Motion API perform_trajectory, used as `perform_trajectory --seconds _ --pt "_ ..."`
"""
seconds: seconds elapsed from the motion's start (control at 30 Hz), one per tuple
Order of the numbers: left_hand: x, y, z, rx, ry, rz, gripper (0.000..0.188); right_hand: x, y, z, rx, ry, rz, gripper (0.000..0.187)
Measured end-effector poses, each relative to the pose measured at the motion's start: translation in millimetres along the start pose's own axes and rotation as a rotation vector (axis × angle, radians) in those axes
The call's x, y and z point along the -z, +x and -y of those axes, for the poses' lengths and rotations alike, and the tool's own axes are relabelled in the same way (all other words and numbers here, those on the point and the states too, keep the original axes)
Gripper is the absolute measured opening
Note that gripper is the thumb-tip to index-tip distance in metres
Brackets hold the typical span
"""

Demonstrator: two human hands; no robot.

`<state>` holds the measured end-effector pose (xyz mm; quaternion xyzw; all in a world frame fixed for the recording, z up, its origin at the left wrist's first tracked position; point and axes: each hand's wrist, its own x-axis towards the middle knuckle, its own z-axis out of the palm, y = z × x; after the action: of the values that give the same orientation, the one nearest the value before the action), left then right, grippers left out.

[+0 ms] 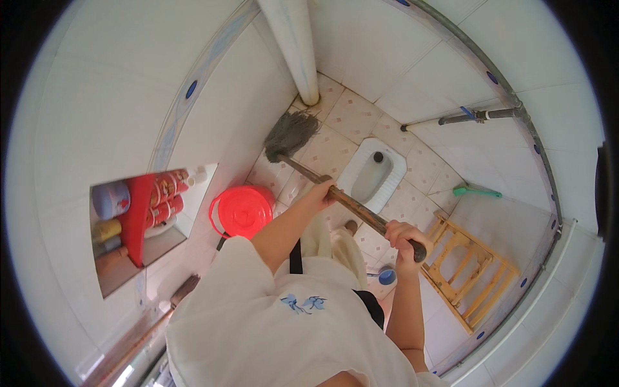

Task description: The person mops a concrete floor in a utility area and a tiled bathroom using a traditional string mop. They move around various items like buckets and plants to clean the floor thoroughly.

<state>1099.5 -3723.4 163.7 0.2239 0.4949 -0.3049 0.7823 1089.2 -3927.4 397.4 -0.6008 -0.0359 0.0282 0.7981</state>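
A mop with a wooden handle (356,206) runs slantwise in front of me, from the upper left down to the lower right. Its grey stringy head (292,133) rests on the tiled floor, close to the left wall and the foot of a white pipe. My left hand (321,195) is closed around the middle of the handle. Nearer its dark end, my right hand (407,241) wraps round the same handle. Just beyond the handle lies a white squat toilet (365,149) set in the floor.
To the left stands a red lidded bucket (244,213), below a wall niche (169,248) holding bottles and cans. A yellow wooden folding frame (471,271) leans at the right wall, near a green brush (477,192). A blue round container (387,277) sits by my feet. A white pipe (295,51) rises in the far corner.
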Motion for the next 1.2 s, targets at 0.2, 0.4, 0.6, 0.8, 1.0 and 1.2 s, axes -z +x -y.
perform_trajectory --seconds 0.2,0.4,0.6,0.8,1.0,1.2 --pt "25.8 29.9 80.0 -0.098 -0.066 -0.008 0.013 39.4 -54.6 14.7 0.056 -0.029 0.138 0.009" --pt "31.0 12.5 183.1 -0.103 -0.214 -0.016 0.013 91.9 -102.7 37.1 -0.001 -0.053 0.277 0.011" --pt "69.4 -8.4 260.5 -0.051 -0.39 -0.037 0.016 96.0 -119.6 43.5 -0.206 -0.034 0.421 0.013" --pt "183.5 32.9 352.5 -0.163 -0.553 0.043 0.017 81.4 -150.7 -6.2 -0.487 -0.114 0.346 0.014" --pt "179.1 -35.0 345.2 -0.036 -0.663 -0.276 0.007 68.7 -158.7 -46.5 -0.488 0.143 0.223 0.018" --pt "99.0 -78.7 311.5 -0.052 -0.506 -0.231 0.01 74.1 -151.6 40.9 -0.281 0.392 0.159 0.026"
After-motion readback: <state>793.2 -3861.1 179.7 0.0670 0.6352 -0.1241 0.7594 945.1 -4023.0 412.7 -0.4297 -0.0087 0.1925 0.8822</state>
